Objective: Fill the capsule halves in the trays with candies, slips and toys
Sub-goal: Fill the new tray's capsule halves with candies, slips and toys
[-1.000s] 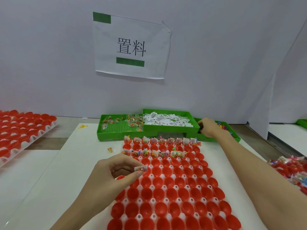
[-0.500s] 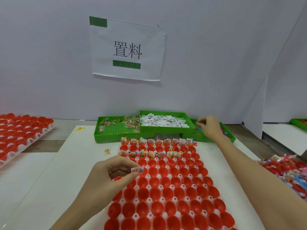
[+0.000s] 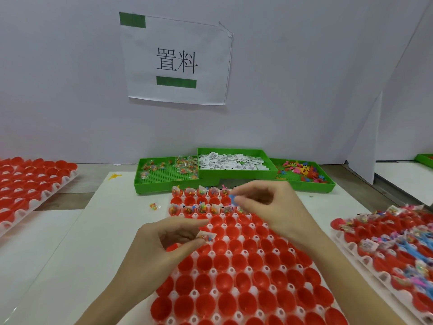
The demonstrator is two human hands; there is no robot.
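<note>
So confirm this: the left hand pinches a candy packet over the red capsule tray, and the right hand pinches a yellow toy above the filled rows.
Not quite. In the head view the toy in the right hand is blue, not yellow. The rest stands: the left hand pinches a candy packet over the red capsule tray.

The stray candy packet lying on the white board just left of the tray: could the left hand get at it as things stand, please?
Probably not yet: the stray candy packet lies in the open with nothing over it, but the left hand already pinches a candy packet and would need to drop that first.
</note>
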